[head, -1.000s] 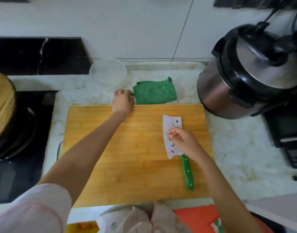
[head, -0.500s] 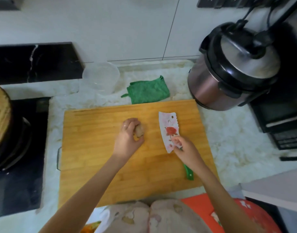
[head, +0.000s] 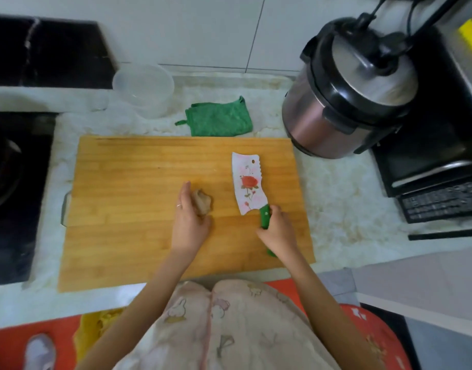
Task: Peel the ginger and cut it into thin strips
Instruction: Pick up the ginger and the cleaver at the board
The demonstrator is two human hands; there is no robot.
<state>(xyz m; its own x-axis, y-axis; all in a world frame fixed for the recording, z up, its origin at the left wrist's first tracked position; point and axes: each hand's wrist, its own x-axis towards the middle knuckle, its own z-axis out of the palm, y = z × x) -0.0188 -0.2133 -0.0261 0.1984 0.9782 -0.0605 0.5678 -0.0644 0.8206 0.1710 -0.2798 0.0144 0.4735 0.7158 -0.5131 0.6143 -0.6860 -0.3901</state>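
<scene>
**Two Contacts in Progress**

The right hand [head: 277,228] is gripping the green plastic handle [head: 265,215] of a broad white cleaver printed with a red rose [head: 247,182]. Its fingers are curling tightly around the handle near the blade. The cleaver blade is lying flat on the board, pointing away from the person, with its toothed edge facing right.

The left hand [head: 189,222] is resting on its edge against the knobbly beige piece of ginger [head: 203,202]. Its fingers are lying nearly straight along the left side of the ginger and its thumb is sitting just below it, so no closed grip is showing. A ring is sitting on one finger. The ginger is lying unpeeled and whole near the middle of the board, to the left of the cleaver and apart from it.

Both items are resting on a rectangular wooden cutting board [head: 139,182], which is lying on a pale marble counter [head: 336,198].

- A folded green cloth [head: 219,120] is lying just behind the board.
- A clear round plastic container [head: 144,89] is standing to the left of the cloth.
- A steel pressure cooker with a black lid [head: 349,89] is standing at the board's far right corner.
- A black hob [head: 16,196] is sitting to the left of the counter.
</scene>
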